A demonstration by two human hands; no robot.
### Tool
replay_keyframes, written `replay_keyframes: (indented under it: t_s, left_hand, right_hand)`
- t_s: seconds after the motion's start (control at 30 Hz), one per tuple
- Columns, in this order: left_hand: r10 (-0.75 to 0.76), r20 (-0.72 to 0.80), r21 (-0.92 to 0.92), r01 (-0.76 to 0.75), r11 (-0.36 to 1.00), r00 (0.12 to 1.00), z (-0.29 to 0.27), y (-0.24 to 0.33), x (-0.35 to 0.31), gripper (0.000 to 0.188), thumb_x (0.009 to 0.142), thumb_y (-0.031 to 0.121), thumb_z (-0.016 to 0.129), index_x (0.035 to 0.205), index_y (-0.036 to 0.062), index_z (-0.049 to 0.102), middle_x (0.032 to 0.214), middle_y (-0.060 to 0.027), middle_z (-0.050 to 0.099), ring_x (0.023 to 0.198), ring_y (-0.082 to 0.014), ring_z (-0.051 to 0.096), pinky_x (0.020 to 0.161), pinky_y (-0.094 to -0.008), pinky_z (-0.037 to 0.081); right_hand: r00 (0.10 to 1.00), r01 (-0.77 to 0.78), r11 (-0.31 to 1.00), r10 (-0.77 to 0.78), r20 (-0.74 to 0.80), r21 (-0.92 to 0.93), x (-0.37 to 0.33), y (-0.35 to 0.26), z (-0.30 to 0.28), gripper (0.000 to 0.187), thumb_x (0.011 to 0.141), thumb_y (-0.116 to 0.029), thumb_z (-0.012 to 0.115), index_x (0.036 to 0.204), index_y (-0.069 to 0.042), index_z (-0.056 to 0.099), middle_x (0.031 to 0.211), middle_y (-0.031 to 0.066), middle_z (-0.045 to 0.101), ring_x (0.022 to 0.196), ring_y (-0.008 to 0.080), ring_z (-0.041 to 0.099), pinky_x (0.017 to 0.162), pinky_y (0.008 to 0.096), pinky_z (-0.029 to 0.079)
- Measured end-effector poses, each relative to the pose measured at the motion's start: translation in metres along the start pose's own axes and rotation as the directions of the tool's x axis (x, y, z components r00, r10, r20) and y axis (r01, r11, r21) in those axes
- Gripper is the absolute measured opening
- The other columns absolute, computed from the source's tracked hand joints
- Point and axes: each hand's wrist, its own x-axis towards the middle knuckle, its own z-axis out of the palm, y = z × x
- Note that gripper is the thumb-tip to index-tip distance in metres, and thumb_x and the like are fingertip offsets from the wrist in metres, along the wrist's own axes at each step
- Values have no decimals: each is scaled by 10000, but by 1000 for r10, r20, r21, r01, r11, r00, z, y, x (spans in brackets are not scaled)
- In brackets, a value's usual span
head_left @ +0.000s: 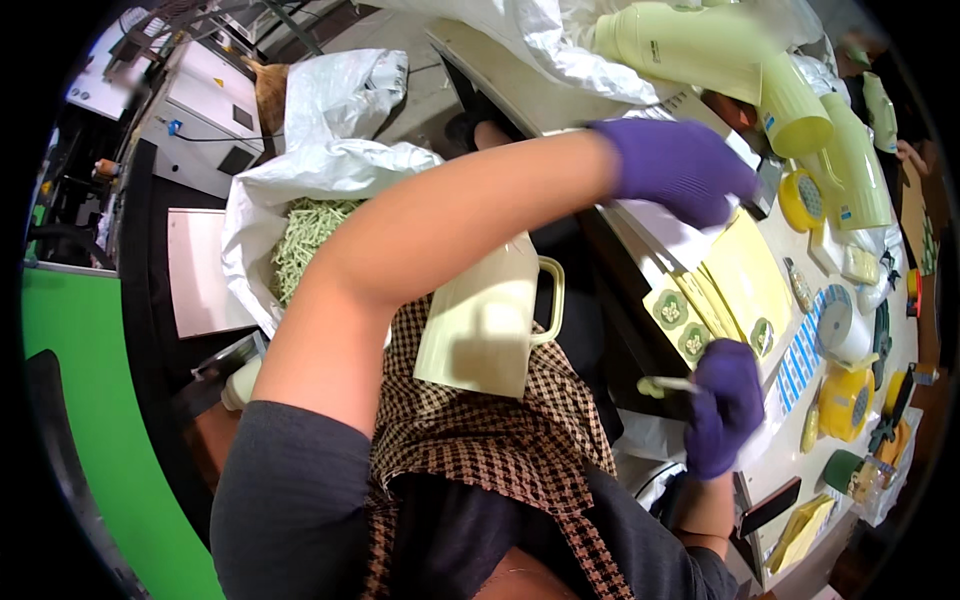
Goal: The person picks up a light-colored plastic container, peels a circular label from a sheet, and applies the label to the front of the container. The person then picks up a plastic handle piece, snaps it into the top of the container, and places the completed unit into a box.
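Observation:
A pale yellow-green jug (478, 335) with a looped handle lies across my lap, on a checked apron. My left hand (678, 170), in a purple knitted glove, is stretched across to the far side of the table, over white papers and beside a dark flat object. Motion smears its fingers, so its grip is unclear. Close to the table's edge, my gloved right hand (724, 408) is closed around a small pale green stick-like piece (662, 386), which sticks out to the left. The jug touches neither hand.
Yellow sheets with round green labels (745, 275) lie on the table. Pale green jugs (690, 48) crowd its far end. Yellow tape rolls (846, 402) and a phone (770, 506) are at the right. Left stands a white sack (250, 215) of thin green strips (308, 240).

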Motion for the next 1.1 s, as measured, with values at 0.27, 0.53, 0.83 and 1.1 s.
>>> replay_keyframes:
  t_s: [0.27, 0.53, 0.83, 1.1]
  left_hand:
    - [-474, -17, -275, 451, 849, 881, 40, -142, -251, 336, 1050, 294, 567, 1231, 17, 628, 1199, -99, 658, 1112, -175, 615, 1001, -343, 480]
    - [-570, -423, -576, 276, 769, 705, 63, -47, -276, 330, 977, 221, 670, 1224, 14, 599, 1140, -94, 600, 1049, -164, 581, 917, -318, 479]
    - [-541, -553, -532, 232, 815, 634, 77, -58, -295, 312, 956, 210, 690, 1168, 2, 596, 1052, -105, 607, 973, -185, 599, 870, -339, 491]
    - [-557, -628, -261, 528, 808, 543, 104, -81, -307, 320, 946, 263, 682, 1122, 7, 604, 994, -222, 643, 955, -402, 637, 836, -449, 511]
  right_hand:
    - [766, -638, 633, 465, 444, 438, 11, 28, 115, 132, 972, -85, 649, 1005, 36, 692, 869, 12, 661, 779, 61, 569, 717, 225, 477]
    - [651, -668, 683, 342, 678, 297, 22, -4, 159, 135, 990, -98, 661, 995, 32, 697, 866, 4, 681, 802, 59, 585, 737, 235, 492]
    - [636, -650, 723, 348, 688, 236, 20, -18, 174, 139, 955, -107, 705, 969, 31, 694, 826, 28, 681, 762, 98, 608, 729, 266, 503]
    - [907, -194, 973, 228, 354, -128, 0, 29, 200, 866, 779, -424, 870, 1422, 16, 491, 1354, 228, 539, 1177, 360, 563, 974, 428, 477]
